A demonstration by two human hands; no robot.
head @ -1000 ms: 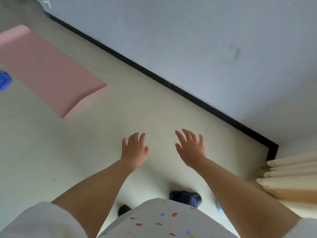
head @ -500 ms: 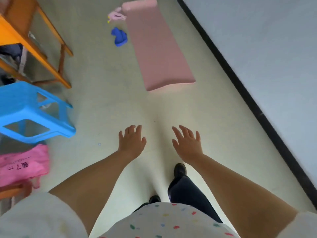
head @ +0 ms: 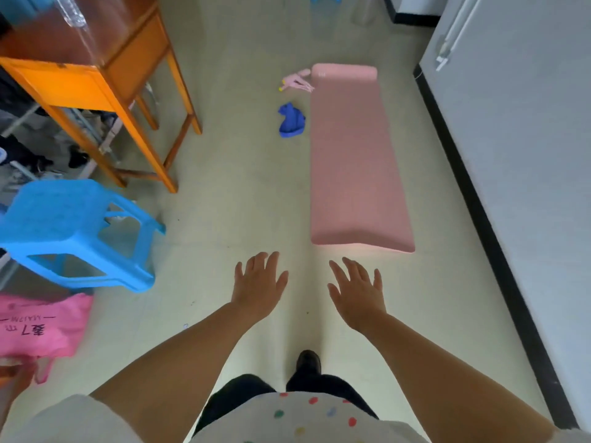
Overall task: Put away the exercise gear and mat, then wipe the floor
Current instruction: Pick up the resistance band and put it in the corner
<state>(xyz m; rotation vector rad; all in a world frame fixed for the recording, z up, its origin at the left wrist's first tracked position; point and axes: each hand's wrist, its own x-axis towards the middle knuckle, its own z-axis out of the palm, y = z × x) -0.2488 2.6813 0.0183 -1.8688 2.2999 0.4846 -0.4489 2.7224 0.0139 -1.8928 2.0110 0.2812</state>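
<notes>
- Left hand [head: 258,286]: held out over the floor [head: 230,199], palm down, fingers straight and slightly spread; grip wide, holding nothing.
- Right hand [head: 357,292]: held out beside the left, apart from it, palm down, fingers spread; grip wide, holding nothing.
- Pink exercise mat [head: 353,161]: unrolled flat on the floor, lengthwise ahead of the right hand, running alongside the grey wall [head: 518,129] with its black skirting; near end slightly raised at the corners, far end curled into a small roll.
- Pink tangle of cords with handles [head: 297,82]: on the floor, touching or just beside the mat's far left corner; exact kind of gear cannot be told.
- Blue crumpled cloth item [head: 291,120]: on the floor just beside the mat's left edge, nearer than the pink tangle.
- Orange wooden bench [head: 96,71]: upper left, clear plastic bottle [head: 72,11] lying on its top; dark clutter beneath.
- Blue plastic stool [head: 73,231]: left, upright on the floor, near the bench's front leg.
- Pink bag with printed characters [head: 38,327]: lower left, below the stool.
- Person's black shoe [head: 308,361]: on the floor between the forearms; white shirt with coloured dots at the bottom edge.
</notes>
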